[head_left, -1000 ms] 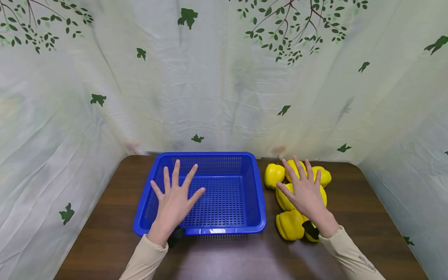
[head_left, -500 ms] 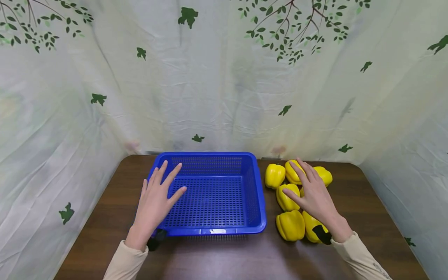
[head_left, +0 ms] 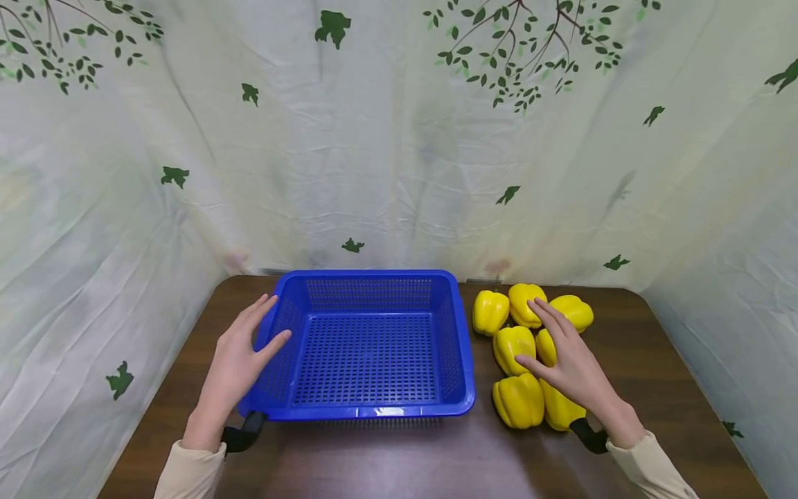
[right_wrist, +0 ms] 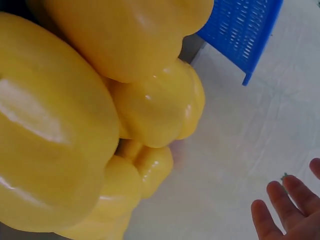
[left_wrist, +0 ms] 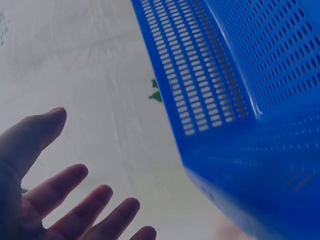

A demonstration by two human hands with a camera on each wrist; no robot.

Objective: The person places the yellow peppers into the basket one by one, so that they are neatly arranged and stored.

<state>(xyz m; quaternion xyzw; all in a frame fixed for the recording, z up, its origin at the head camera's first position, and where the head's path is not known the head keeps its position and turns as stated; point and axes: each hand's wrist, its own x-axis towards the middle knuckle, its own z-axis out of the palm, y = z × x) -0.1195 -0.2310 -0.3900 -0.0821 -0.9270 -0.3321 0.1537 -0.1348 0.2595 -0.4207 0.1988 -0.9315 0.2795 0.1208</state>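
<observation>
Blue plastic made up the wide basket (head_left: 368, 357), a mesh-walled tub that sat upright on the brown counter (head_left: 648, 353). Just to its right, with a strip of counter between, lay seven yellow peppers (head_left: 518, 402) in a close cluster, glossy and partly overlapping as seen from the head.

On the near left, the left hand (head_left: 233, 353) was raised beside the basket's left rim, its forearm slanting up from the bottom edge. The thumb pointed across toward the basket, while the fingers (left_wrist: 90, 212) were extended and loosely parted; the left wrist view showed a gap between them and the basket's wall.

The right hand (head_left: 575, 366) hung over the right side of the cluster, forearm angled inward from the lower right. Its fingers reached forward and a little left, held straight and relaxed, with the thumb spread away from them above the peppers. From the right wrist they appeared clear of the yellow skins.

Cream sleeves (head_left: 192, 471) ended at both wrists, each of which bore a black fitting (head_left: 244, 432). Behind the counter hung a pale sheet (head_left: 399, 152) printed with green leaves and branches.
</observation>
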